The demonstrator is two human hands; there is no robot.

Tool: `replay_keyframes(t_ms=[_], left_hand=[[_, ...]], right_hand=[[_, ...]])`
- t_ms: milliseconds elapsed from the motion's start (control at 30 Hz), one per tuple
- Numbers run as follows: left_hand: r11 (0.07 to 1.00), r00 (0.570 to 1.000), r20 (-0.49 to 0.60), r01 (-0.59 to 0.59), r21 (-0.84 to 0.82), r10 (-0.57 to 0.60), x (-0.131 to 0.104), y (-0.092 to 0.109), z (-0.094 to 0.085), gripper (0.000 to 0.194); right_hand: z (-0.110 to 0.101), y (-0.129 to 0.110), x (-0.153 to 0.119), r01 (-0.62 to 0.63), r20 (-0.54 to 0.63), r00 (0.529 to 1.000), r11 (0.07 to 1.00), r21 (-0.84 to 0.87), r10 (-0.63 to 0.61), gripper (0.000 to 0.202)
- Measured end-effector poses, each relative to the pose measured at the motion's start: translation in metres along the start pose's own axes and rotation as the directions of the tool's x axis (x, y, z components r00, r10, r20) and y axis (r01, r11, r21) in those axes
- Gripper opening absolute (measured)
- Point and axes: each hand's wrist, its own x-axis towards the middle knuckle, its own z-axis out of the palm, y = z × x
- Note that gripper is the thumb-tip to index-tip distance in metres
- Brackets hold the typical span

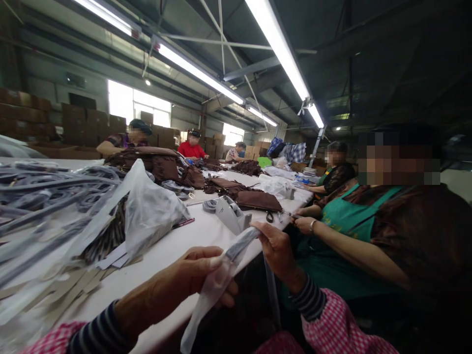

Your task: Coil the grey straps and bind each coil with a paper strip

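A narrow translucent plastic sleeve [215, 281] with a grey strap [241, 245] inside its upper part stretches between my hands, over the table's near edge. My left hand [195, 275] pinches the sleeve near its middle, thumb on top and fingers behind. At the upper end, my right hand [276, 246] is closed on the strap and sleeve with thumb and fingertips. A grey strap length hangs below my right hand. Just beyond the hands, a grey tape dispenser [232, 216] stands on the white table [177, 248].
Grey straps [55, 191] pile up at left, beside a plastic bag [151, 211] and flat tan strips [70, 290]. Brown bags [258, 200] lie farther along the table. A person in a green apron [350, 216] sits close at right; several others work farther back.
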Motion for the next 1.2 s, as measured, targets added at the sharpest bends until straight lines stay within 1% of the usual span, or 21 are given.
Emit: replay_keyframes(t_ms=[67, 133, 233, 333, 433, 500, 633, 700, 767, 800, 833, 867, 933, 967, 1000, 1033, 1067, 1100, 1133, 1167, 1200], left_hand=[[0.999, 1.000, -0.017, -0.001, 0.050, 0.002, 0.004, -0.001, 0.001, 0.046], [0.996, 0.999, -0.047, 0.012, 0.090, -0.008, 0.008, -0.005, 0.003, 0.043], [0.996, 0.996, -0.085, 0.029, 0.085, -0.022, 0.014, -0.014, 0.005, 0.038], [0.996, 0.989, -0.144, 0.047, 0.069, -0.037, 0.019, -0.025, 0.001, 0.040], [0.997, 0.979, -0.202, 0.053, 0.056, -0.041, 0.022, -0.032, -0.005, 0.047], [0.998, 0.979, -0.200, 0.043, 0.037, -0.035, 0.023, -0.036, -0.008, 0.046], [0.999, 0.985, -0.171, 0.034, 0.041, -0.026, 0.022, -0.036, -0.008, 0.037], [0.994, 0.982, -0.187, 0.032, 0.102, -0.013, 0.020, -0.033, -0.008, 0.035], [0.966, 0.976, -0.211, 0.002, 0.259, 0.055, 0.017, -0.027, -0.011, 0.036], [0.929, 0.970, -0.219, -0.022, 0.370, 0.110, 0.016, -0.024, -0.013, 0.036], [0.866, 0.960, -0.219, -0.041, 0.498, 0.171, 0.014, -0.021, -0.016, 0.036], [0.777, 0.947, -0.215, -0.053, 0.628, 0.239, 0.012, -0.018, -0.019, 0.035], [0.553, 0.902, -0.207, -0.041, 0.832, 0.379, 0.010, -0.012, -0.024, 0.030], [0.442, 0.874, -0.199, -0.020, 0.897, 0.444, 0.009, -0.010, -0.026, 0.027], [0.349, 0.845, -0.190, 0.004, 0.937, 0.500, 0.009, -0.008, -0.028, 0.024], [0.290, 0.819, -0.188, 0.027, 0.957, 0.543, 0.009, -0.006, -0.029, 0.023], [0.275, 0.804, -0.197, 0.043, 0.960, 0.560, 0.009, -0.005, -0.029, 0.023], [0.308, 0.812, -0.213, 0.043, 0.950, 0.544, 0.009, -0.003, -0.029, 0.022], [0.391, 0.835, -0.234, 0.025, 0.920, 0.498, 0.009, -0.002, -0.029, 0.020], [0.513, 0.869, -0.254, 0.000, 0.859, 0.424, 0.009, -0.001, -0.028, 0.018], [0.652, 0.908, -0.255, -0.025, 0.758, 0.332, 0.009, 0.000, -0.027, 0.022]], right_hand=[[-0.007, -0.006, 0.002, 0.156, 0.055, 0.987, 0.979, -0.134, -0.150, 0.031], [-0.006, -0.014, 0.001, 0.267, 0.122, 0.962, 0.942, -0.203, -0.246, 0.032], [0.001, -0.022, -0.001, 0.321, 0.164, 0.943, 0.921, -0.220, -0.289, 0.032], [0.004, -0.022, 0.000, 0.314, 0.174, 0.944, 0.922, -0.226, -0.279, 0.032], [0.001, -0.017, 0.002, 0.289, 0.173, 0.952, 0.929, -0.230, -0.253, 0.032], [-0.002, -0.015, 0.003, 0.270, 0.165, 0.957, 0.936, -0.227, -0.236, 0.033], [-0.002, -0.011, 0.000, 0.237, 0.173, 0.964, 0.947, -0.215, -0.202, 0.034], [0.000, -0.010, -0.001, 0.172, 0.203, 0.969, 0.974, -0.146, -0.141, 0.032], [-0.002, -0.009, 0.001, 0.021, 0.283, 0.959, 1.000, -0.004, -0.019, 0.026], [-0.005, -0.009, 0.003, -0.092, 0.357, 0.933, 0.992, 0.088, 0.054, 0.022], [-0.008, -0.009, 0.005, -0.219, 0.453, 0.884, 0.959, 0.180, 0.117, 0.018], [-0.012, -0.009, 0.007, -0.350, 0.560, 0.813, 0.903, 0.250, 0.160, 0.019], [-0.020, -0.009, 0.009, -0.559, 0.733, 0.657, 0.768, 0.314, 0.178, 0.028], [-0.024, -0.009, 0.009, -0.621, 0.785, 0.596, 0.715, 0.320, 0.167, 0.030], [-0.026, -0.010, 0.009, -0.655, 0.816, 0.556, 0.687, 0.314, 0.157, 0.031], [-0.026, -0.010, 0.007, -0.658, 0.825, 0.543, 0.691, 0.300, 0.158, 0.031], [-0.026, -0.011, 0.006, -0.622, 0.812, 0.560, 0.731, 0.280, 0.166, 0.031], [-0.025, -0.012, 0.004, -0.546, 0.773, 0.609, 0.801, 0.244, 0.179, 0.030], [-0.023, -0.012, 0.002, -0.431, 0.708, 0.681, 0.884, 0.182, 0.186, 0.029], [-0.021, -0.012, 0.002, -0.292, 0.620, 0.765, 0.952, 0.091, 0.176, 0.026], [-0.020, -0.012, 0.002, -0.151, 0.520, 0.843, 0.988, -0.016, 0.137, 0.024]])
